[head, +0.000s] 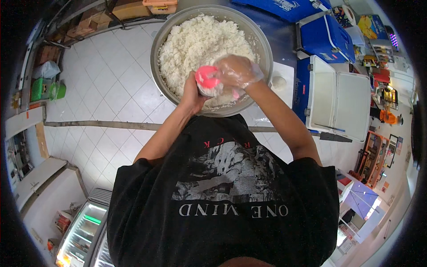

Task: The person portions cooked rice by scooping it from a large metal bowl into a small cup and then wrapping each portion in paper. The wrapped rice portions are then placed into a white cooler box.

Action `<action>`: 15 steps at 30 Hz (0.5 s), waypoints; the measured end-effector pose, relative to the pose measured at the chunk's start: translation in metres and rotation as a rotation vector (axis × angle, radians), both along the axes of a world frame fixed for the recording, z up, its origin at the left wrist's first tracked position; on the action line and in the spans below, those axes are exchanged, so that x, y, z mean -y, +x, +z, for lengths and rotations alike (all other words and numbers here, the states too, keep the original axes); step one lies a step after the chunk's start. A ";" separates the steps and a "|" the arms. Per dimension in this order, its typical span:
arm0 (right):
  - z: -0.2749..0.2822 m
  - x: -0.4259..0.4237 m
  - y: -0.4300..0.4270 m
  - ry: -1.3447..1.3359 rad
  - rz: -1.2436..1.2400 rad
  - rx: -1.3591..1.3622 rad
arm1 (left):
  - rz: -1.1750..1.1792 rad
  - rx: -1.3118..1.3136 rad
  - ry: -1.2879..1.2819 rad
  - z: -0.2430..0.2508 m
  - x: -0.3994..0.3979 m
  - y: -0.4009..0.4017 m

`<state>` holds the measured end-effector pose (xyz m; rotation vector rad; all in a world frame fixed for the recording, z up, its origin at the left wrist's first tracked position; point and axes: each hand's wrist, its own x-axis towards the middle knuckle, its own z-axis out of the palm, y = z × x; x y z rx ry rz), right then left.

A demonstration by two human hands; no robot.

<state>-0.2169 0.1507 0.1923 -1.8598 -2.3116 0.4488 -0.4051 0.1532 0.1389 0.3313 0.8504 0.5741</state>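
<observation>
A wide metal basin (267, 43) full of cooked white rice (206, 36) stands before me. At its near side my bare left hand (192, 94) is wrapped around a small pink cup (206, 75), with rice on its lower part. My right hand (237, 70), in a clear plastic glove, is blurred by motion and meets the cup's right side; its fingers are partly hidden. Below this hand shows a small pink piece (236, 94), perhaps a handle. Right of the basin, a round mound of rice (279, 82) sits on a white sheet (284, 97).
Blue cool boxes (325, 38) line the right side, and a nearer cool box (322, 95) has its white lid up. Beyond the basin lies a dark blue tabletop (278, 33). Tiled floor (110, 76) shows at left; a lit display fridge (83, 230) stands behind.
</observation>
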 end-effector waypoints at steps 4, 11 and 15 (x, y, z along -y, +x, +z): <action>0.024 -0.023 0.002 0.078 -0.034 0.171 | -0.050 0.050 -0.066 -0.007 -0.011 -0.011; 0.009 -0.015 0.005 -0.009 -0.134 0.071 | -0.060 0.208 -0.248 -0.006 -0.010 -0.016; 0.002 -0.015 0.027 0.069 -0.301 -0.020 | -0.007 0.127 -0.234 0.001 -0.005 -0.021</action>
